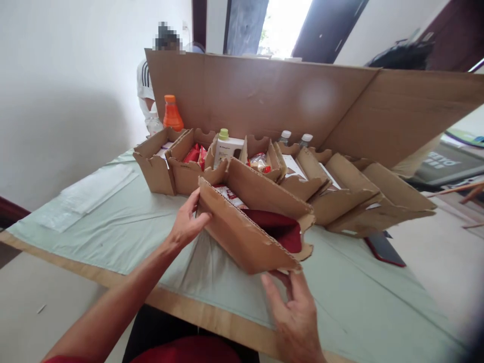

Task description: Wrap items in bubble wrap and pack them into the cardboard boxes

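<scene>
An open brown cardboard bin (242, 234) is located above the pale-green cloth-covered surface (351, 292), before a row of similar bins (302, 189). Its left end is gripped by the left hand (189, 222); its near right corner is met by the right hand (295, 312), whose closure cannot be told. A red-and-white packet (231, 195) and dark red item (282, 229) are contained. Level support is advised.

The box (242, 234) is plain brown cardboard, open-topped — its cut edges rough and corrugated — and lies askew, left end far, right end near. Inside, a red-and-white packet (231, 195) sits left, a dark-red item (285, 233) right.
</scene>
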Demonstrator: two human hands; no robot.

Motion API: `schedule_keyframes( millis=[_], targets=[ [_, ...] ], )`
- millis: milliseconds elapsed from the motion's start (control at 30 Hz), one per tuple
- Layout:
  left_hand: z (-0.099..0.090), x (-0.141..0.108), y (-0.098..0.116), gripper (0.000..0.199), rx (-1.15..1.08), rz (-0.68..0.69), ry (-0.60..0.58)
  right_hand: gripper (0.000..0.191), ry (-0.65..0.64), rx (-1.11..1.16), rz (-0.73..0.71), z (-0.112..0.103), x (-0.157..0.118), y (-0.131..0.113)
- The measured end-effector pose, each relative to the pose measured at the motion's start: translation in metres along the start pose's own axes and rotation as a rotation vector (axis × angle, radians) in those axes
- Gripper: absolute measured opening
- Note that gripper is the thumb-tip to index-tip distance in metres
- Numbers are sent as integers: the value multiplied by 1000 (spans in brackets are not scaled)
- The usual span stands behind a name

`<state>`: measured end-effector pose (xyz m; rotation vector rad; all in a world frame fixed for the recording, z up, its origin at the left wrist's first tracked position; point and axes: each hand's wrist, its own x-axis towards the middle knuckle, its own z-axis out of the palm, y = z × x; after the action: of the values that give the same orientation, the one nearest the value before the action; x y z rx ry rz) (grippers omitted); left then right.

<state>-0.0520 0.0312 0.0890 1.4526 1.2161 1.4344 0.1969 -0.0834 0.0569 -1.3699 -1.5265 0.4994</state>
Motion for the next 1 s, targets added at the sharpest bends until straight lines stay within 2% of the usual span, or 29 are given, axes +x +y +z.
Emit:
schedule_keyframes(
  millis=[100, 167, 233, 267, 333, 433, 533, 667, 867, 1000],
  targets=[
    [-2, 13, -22, 73, -11, -15, 15, 51, -48, -19, -34, 9, -16, 16],
    [-3, 0, -35, 76, 47, -43, 83, 52, -40, -50, -3, 8, -9, 24],
    [0, -28, -45, 80, 130, -77, 128, 58, -19, -54, 75, 3, 9, 32],
    [3, -44, -49, 80, 159, -85, 110, 63, -30, -33, 110, 0, 21, 36],
    [13, -73, -54, 80, 181, -66, 1, 65, -128, 55, 149, -3, 46, 45],
    [28, -91, -54, 92, 218, -4, -140, 57, -248, 218, 148, 4, 72, 53],
    [36, -82, -54, 110, 274, 29, -214, 59, -203, 283, 158, 16, 78, 55],
    [39, -69, -61, 119, 320, 83, -254, 58, -133, 216, 192, 25, 67, 56],
    [28, -65, -73, 108, 303, 199, -167, 52, -89, 148, 132, 36, 50, 60],
    [13, -37, -74, 90, 298, 190, -149, 50, -153, 247, 98, 53, 61, 56]
  ],
)
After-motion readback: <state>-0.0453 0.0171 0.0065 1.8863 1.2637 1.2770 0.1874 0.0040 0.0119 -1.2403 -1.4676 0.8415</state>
